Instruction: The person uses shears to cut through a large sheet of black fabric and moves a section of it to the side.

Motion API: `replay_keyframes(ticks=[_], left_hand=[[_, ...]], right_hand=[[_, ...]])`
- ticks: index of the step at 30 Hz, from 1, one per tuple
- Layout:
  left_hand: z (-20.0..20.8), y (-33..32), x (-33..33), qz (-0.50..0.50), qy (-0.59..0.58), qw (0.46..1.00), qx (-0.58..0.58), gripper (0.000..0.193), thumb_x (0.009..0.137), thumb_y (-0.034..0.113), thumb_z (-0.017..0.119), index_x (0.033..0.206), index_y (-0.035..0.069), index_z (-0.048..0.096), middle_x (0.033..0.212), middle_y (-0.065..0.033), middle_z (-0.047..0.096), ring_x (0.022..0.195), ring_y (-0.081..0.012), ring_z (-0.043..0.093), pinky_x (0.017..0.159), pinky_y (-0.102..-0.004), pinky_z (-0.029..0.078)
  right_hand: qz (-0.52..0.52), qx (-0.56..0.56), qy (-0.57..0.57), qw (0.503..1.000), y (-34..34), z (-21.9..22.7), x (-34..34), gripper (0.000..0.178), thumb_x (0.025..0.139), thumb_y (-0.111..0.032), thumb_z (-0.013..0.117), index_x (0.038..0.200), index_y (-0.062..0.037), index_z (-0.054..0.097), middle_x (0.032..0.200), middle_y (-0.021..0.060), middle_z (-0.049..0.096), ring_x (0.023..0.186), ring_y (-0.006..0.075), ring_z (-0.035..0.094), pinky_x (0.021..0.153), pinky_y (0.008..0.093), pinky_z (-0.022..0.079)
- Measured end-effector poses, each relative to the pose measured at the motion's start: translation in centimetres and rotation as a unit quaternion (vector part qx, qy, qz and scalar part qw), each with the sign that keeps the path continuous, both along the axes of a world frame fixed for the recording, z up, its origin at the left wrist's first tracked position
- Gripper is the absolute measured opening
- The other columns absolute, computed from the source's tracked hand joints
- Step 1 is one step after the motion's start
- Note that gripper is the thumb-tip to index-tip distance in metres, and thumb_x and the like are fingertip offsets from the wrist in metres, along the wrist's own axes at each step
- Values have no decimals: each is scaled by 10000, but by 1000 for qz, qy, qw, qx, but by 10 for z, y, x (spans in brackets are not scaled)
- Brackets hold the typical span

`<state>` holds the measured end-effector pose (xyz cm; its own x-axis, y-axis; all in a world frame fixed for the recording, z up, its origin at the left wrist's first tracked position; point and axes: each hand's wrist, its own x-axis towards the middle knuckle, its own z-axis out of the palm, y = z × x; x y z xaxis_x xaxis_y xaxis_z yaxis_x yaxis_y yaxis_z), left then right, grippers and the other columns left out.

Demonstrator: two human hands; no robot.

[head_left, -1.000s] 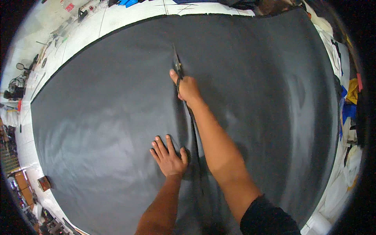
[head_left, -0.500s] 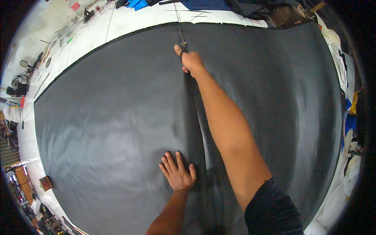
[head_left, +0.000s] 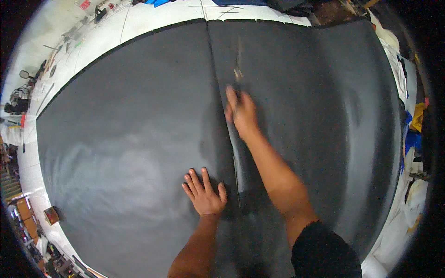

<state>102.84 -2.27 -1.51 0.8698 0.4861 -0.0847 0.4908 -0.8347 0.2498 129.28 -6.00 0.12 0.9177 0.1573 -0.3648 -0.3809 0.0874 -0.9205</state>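
Observation:
A large sheet of dark grey, leather-like material (head_left: 125,116) spreads over most of the view. A cut line runs through it from the far edge toward me and opens into a narrow gap near the middle. Flat on the sheet, left of that cut, rests my left hand (head_left: 203,194) with its fingers spread. My right hand (head_left: 243,111) is closed around the handles of a pair of scissors (head_left: 238,72), just right of the cut. The scissors' blades point away from me and are blurred by motion, over the right part of the sheet.
Beyond the sheet lies a white tiled floor (head_left: 153,17). A small brown box (head_left: 51,215) stands by the sheet's left edge. Dark cloth (head_left: 289,5) lies at the far side. Tools and odds and ends line the left; white and yellow materials (head_left: 417,118) line the right.
My right hand has drawn the scissors back toward me and to the right, away from the far edge. The cut now shows through to that edge. My left hand stays flat on the sheet.

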Motion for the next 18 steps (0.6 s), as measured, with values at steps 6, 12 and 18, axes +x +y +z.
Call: replay_keyframes(ticks=[6, 12, 18], left_hand=[[1, -11, 4, -28, -33, 999, 32, 697, 875, 376, 540, 1473, 82, 335, 1529, -256, 235, 1417, -450, 196, 1140, -594, 140], [-5, -20, 16, -17, -40, 997, 68, 642, 921, 369, 503, 1478, 99, 333, 1543, -215, 237, 1426, -409, 203, 1155, -552, 138], [-32, -22, 26, -56, -55, 986, 144, 665, 954, 533, 436, 1481, 140, 336, 1546, -180, 254, 1413, -395, 238, 1143, -545, 165]], right_hand=[[-102, -341, 85, 931, -241, 24, -333, 533, 855, -262, 712, 1254, -6, 469, 1018, 133, 595, 948, 263, 565, 873, 388, 457], [-64, -634, 8, 770, -340, 34, -488, 608, 761, -202, 739, 1225, 78, 465, 1113, 242, 588, 1090, 419, 543, 938, 476, 427], [-169, -604, -29, 779, -338, -3, -498, 551, 737, -310, 735, 1123, 48, 572, 1113, 269, 600, 1087, 452, 551, 943, 515, 420]])
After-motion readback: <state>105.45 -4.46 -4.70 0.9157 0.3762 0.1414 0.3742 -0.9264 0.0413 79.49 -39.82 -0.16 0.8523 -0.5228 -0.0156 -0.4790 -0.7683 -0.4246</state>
